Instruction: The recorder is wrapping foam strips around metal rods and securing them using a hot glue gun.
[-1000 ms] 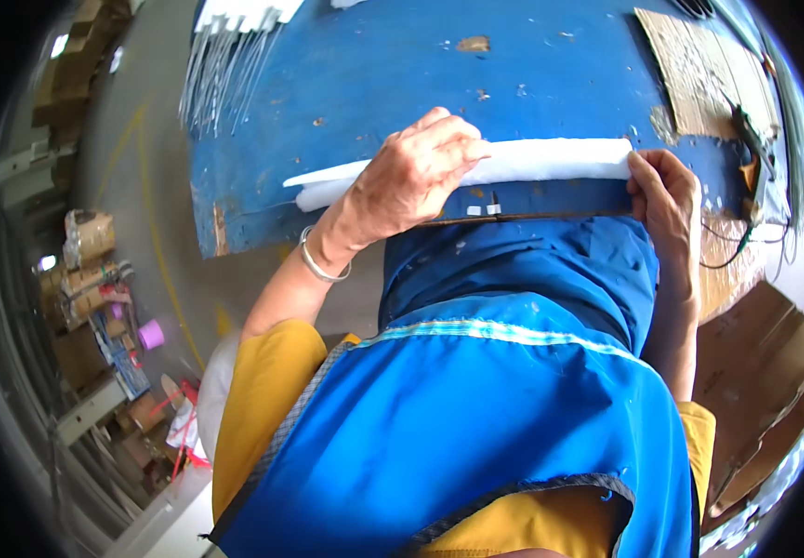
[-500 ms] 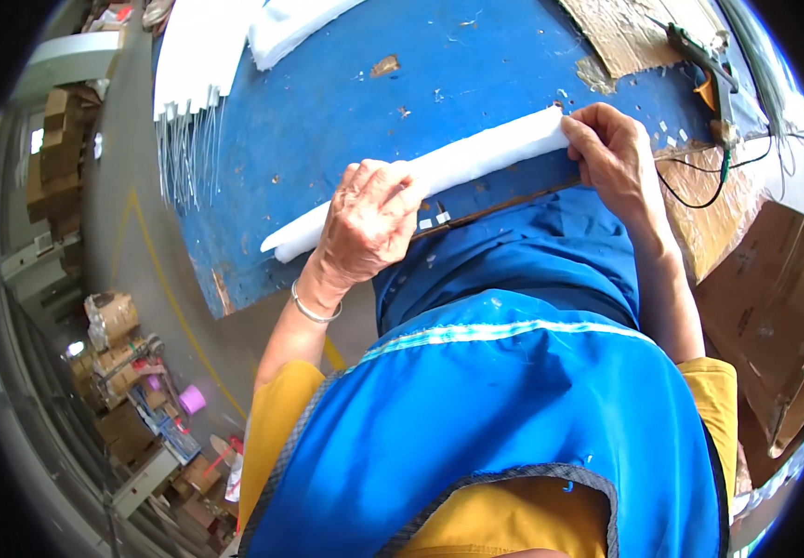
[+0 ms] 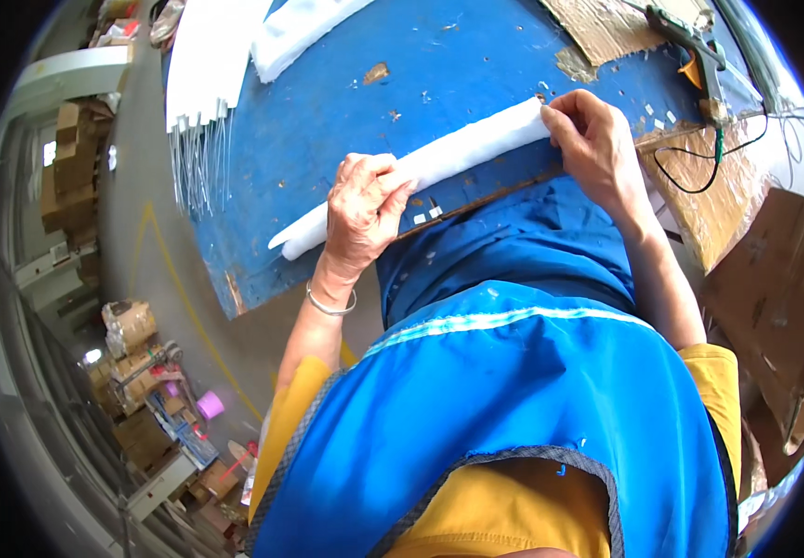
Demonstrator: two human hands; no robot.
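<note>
Two bare hands hold a long white foam roll (image 3: 439, 163) lying slantwise near the front edge of a worn blue bench (image 3: 346, 102). Left hand (image 3: 360, 209) presses on the roll's lower part, fingers curled over it. Right hand (image 3: 597, 144) pinches the upper end with narrow fingers. Beyond lie a second white foam piece (image 3: 300, 33), cardboard (image 3: 606, 23) and a glue gun (image 3: 690, 42).

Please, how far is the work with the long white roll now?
Done: white pieces lie stacked at the table's far end. In hand: the left hand and right hand press the white roll at the blue table edge. Left: cannot tell.
</note>
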